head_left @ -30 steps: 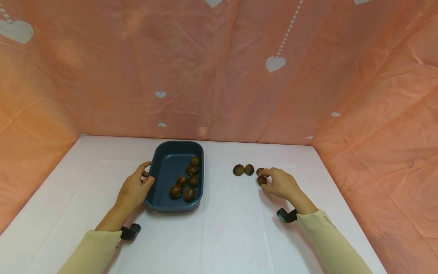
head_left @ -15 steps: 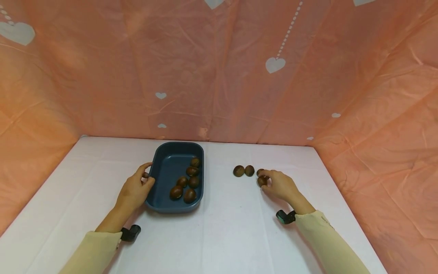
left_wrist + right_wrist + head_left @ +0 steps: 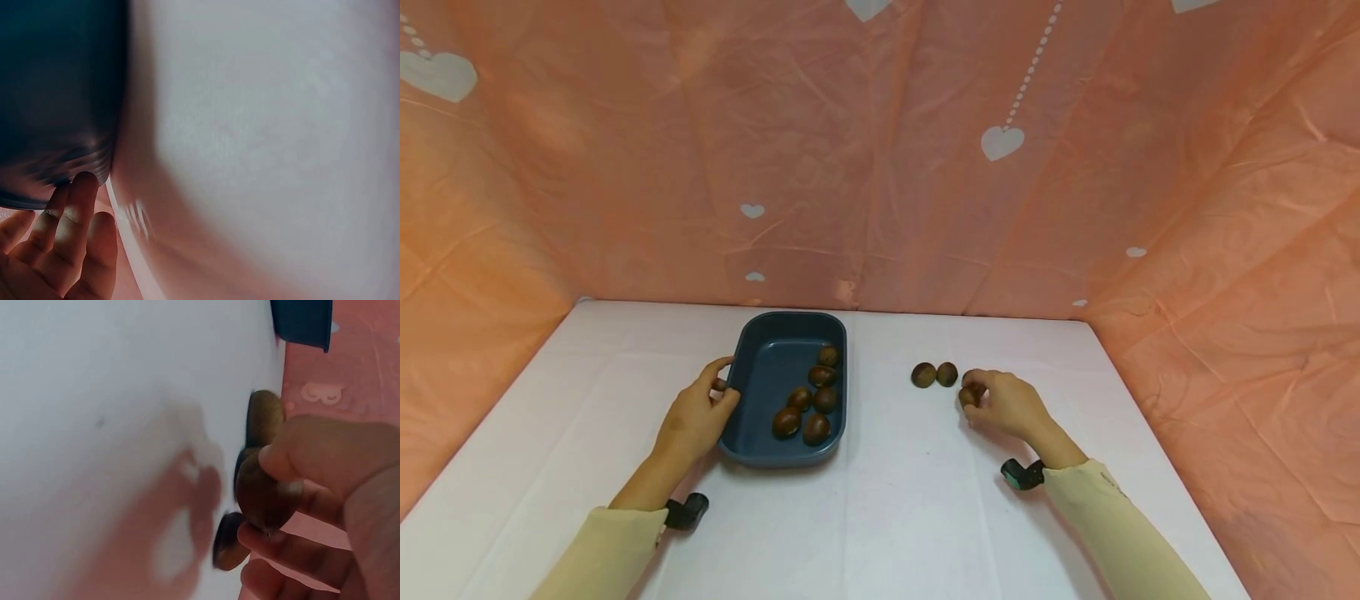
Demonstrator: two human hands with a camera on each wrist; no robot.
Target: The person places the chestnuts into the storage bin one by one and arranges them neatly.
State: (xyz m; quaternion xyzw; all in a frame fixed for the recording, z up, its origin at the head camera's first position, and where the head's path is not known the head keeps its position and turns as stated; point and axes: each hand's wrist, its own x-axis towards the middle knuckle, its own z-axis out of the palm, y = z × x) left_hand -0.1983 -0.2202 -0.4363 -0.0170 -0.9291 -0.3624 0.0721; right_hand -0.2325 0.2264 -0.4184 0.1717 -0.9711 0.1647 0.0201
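Note:
My left hand (image 3: 694, 417) is beside a dark blue rectangular dish (image 3: 748, 446), its fingertips touching the dish's left side. In the left wrist view the fingers (image 3: 81, 209) lie against the outer wall. Several brown chestnuts (image 3: 787, 422) sit in the right half of the dish. On the right, my right hand (image 3: 1011, 404) pinches a chestnut (image 3: 968, 396) between thumb and fingers. The right wrist view shows that chestnut (image 3: 265, 494) close up, apparently just off the cloth. Another chestnut (image 3: 230, 544) lies behind it, mostly hidden by the hand in the head view.
Two chestnuts (image 3: 934, 375) lie side by side on the white tablecloth (image 3: 887, 500), between the dish and my right hand. Orange-pink fabric (image 3: 865, 167) with white hearts hangs behind the table and along both sides.
My right hand has closed on the nearer chestnut and shifted it slightly to the left. The left hand and the dish have not moved.

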